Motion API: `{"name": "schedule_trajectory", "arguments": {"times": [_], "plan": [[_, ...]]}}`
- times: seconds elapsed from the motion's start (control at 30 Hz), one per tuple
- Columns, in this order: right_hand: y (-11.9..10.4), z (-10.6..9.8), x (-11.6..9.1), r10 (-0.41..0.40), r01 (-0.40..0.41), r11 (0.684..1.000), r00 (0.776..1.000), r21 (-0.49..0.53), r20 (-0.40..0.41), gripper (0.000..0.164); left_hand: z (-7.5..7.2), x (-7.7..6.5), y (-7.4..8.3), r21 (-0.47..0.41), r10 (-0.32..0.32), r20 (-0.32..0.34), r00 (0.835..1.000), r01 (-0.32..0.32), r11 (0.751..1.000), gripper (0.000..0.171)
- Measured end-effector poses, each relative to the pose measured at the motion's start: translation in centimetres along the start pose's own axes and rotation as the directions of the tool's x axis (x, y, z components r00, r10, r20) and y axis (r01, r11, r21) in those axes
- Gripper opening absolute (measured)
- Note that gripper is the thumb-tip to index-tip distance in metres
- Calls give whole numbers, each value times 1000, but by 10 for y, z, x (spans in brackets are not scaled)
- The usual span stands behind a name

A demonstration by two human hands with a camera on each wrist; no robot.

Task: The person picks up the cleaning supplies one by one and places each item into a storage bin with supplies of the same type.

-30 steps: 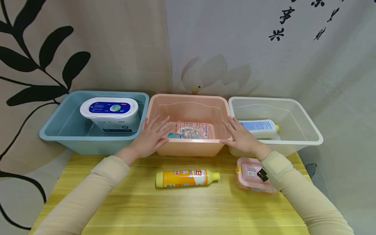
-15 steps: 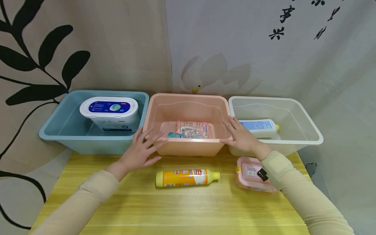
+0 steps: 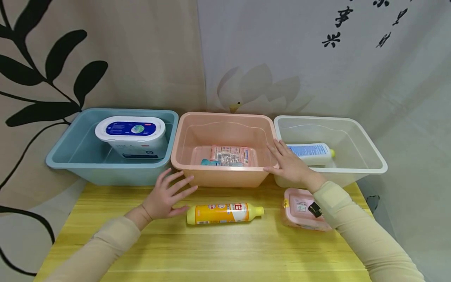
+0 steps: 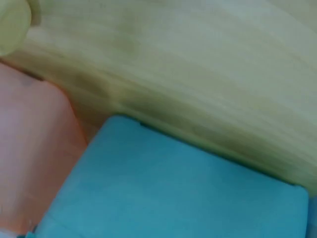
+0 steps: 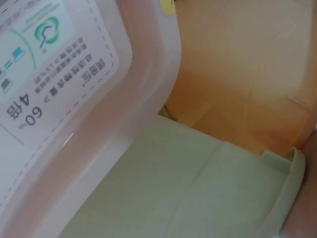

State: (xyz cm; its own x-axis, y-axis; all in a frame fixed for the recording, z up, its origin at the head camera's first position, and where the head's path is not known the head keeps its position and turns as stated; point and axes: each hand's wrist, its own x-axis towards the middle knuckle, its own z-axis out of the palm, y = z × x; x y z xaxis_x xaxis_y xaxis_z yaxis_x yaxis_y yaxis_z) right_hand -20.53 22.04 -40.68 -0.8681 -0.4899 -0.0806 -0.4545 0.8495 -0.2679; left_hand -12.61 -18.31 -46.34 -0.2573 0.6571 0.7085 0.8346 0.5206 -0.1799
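At left, a blue bin [image 3: 116, 174] holds a white tub [image 3: 130, 137]. The left hand [image 3: 163, 197], fingers spread, has come down from the pink bin [image 3: 229, 178] to just beside the yellow bottle [image 3: 225, 214], lower centre. The right hand [image 3: 290, 166], fingers extended, overlaps the pink bin's rim; its sleeve [image 3: 366, 231] partly hides the pink box [image 3: 298, 212], whose "60%" only the right wrist view makes legible.

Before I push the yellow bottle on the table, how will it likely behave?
The yellow bottle will probably roll, since it lies on its side and looks rounded. Its smooth surface may slip a little. It seems fairly stiff, as no dents show.
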Motion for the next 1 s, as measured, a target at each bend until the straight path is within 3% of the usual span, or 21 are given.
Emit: {"name": "schedule_trajectory", "arguments": {"times": [0.13,0.37,0.5,0.67,0.73,0.8,1.0], "plan": [[0,0,0,0,0,1000,1000,-1,2,84,7,-2,6,-45,11,14,1000,-11,999,51],[0,0,1,6,-6,1000,1000,1,4,84,17,-8,16,-96,2,122,993,9,995,52],[0,-1,0,14,-14,1000,1000,10,9,85,21,-12,20,-142,-17,197,980,45,989,51],[-1,-1,0,17,-17,1000,1000,11,10,84,27,-15,23,-182,-44,295,954,101,978,72],[-1,-2,-1,15,-15,1000,1000,11,10,84,30,-16,25,-196,-59,344,937,133,972,76],[-2,-2,-1,14,-14,1000,1000,13,11,84,32,-16,27,-210,-78,408,910,177,962,79],[-3,-2,-1,13,-13,1000,1000,8,10,85,35,-16,35,-255,-130,622,772,357,899,82]]}}
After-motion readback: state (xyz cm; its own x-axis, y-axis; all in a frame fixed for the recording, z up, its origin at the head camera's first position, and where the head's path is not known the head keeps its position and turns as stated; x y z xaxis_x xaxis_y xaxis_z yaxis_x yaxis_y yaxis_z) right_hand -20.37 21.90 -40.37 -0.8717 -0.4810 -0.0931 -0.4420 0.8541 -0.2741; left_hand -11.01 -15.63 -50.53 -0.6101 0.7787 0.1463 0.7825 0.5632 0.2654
